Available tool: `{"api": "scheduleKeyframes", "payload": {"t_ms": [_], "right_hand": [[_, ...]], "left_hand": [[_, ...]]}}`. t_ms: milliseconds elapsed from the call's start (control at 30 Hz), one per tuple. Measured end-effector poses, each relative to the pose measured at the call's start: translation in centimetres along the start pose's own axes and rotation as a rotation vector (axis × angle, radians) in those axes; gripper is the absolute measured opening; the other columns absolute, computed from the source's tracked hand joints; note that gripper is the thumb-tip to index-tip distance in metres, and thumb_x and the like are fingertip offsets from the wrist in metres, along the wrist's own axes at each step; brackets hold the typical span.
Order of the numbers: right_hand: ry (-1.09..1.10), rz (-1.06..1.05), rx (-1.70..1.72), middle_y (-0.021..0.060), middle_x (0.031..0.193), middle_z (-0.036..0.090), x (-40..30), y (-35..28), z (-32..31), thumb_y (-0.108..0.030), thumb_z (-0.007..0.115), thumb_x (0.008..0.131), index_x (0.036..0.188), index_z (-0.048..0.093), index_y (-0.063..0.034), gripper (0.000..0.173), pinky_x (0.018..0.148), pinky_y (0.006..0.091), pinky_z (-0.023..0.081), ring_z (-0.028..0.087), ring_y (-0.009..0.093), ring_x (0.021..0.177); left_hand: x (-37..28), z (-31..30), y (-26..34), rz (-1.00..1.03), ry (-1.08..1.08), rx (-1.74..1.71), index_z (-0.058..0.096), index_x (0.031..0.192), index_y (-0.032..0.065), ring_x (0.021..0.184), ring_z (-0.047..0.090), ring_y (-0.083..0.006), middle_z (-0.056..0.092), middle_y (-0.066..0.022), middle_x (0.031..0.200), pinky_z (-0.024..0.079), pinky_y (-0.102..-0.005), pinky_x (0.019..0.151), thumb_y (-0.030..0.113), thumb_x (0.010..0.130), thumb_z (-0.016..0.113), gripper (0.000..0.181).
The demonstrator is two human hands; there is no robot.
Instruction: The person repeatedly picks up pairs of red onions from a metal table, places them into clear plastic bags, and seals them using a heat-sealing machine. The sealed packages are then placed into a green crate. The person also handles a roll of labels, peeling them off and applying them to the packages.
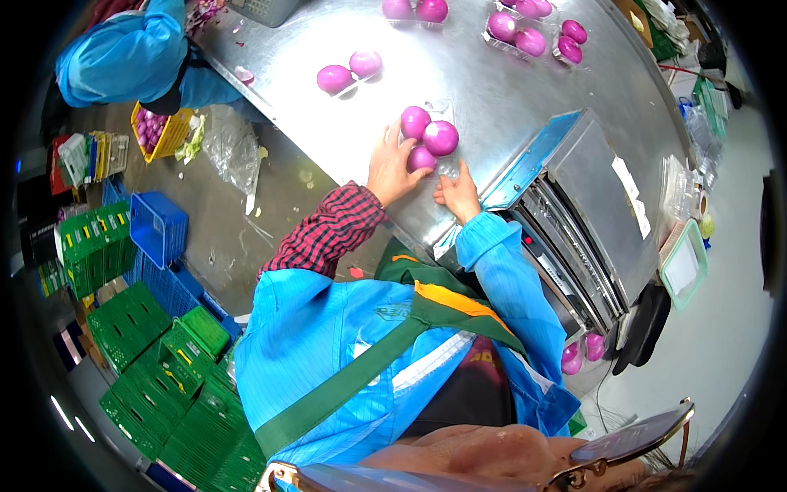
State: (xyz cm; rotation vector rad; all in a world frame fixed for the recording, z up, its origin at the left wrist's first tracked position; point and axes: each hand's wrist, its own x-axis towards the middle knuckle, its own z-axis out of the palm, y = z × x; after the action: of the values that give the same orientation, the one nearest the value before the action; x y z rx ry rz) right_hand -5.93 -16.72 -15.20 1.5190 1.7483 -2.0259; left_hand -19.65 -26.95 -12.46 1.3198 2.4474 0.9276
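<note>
Three peeled red onions sit in a clear plastic tray near the edge of the steel table. Around their left side curves my left hand, its fingers spread and touching the onions. At the tray's near right corner is my right hand, fingers bent; whether it pinches the tray cannot be made out. Farther along the table, two more onions rest in another clear tray. Other trays hold onions at the far side.
A steel wrapping machine stands right of my right hand. A co-worker in a blue jacket is at the upper left. A grey basket stands at the table's far left. Green crates, a blue crate and a yellow onion basket lie left.
</note>
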Motion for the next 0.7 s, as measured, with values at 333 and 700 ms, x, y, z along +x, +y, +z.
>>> {"api": "scheduleKeyframes", "payload": {"t_ms": [333, 700], "right_hand": [[0.472, -0.421, -0.492, 0.0111, 0.077, 0.064, 2.5, -1.1, -1.7, -0.008, 0.057, 0.083, 0.13, 0.039, -0.0007, 0.051, 0.076, 0.0389, 0.048, 0.064, 0.028, 0.078], [0.148, -0.026, 0.072, 0.0131, 0.079, 0.061, 2.0, 0.2, 0.3, -0.005, 0.055, 0.086, 0.133, 0.029, 0.001, 0.054, 0.048, 0.0288, 0.053, 0.063, 0.017, 0.059]], "left_hand": [[-4.6, 0.3, -0.2, 0.033, 0.003, -0.018, 0.063, 0.103, 0.0002, 0.122, 0.038, -0.0429, 0.031, -0.0259, 0.14, 0.037, -0.0452, 0.1, 0.022, 0.075, 0.072, 0.036], [7.1, -0.1, -6.4, -0.162, 0.087, -0.14, 0.062, 0.106, -0.0015, 0.085, 0.064, -0.0319, 0.065, -0.0192, 0.098, 0.05, -0.0372, 0.076, 0.02, 0.08, 0.064, 0.034]]}}
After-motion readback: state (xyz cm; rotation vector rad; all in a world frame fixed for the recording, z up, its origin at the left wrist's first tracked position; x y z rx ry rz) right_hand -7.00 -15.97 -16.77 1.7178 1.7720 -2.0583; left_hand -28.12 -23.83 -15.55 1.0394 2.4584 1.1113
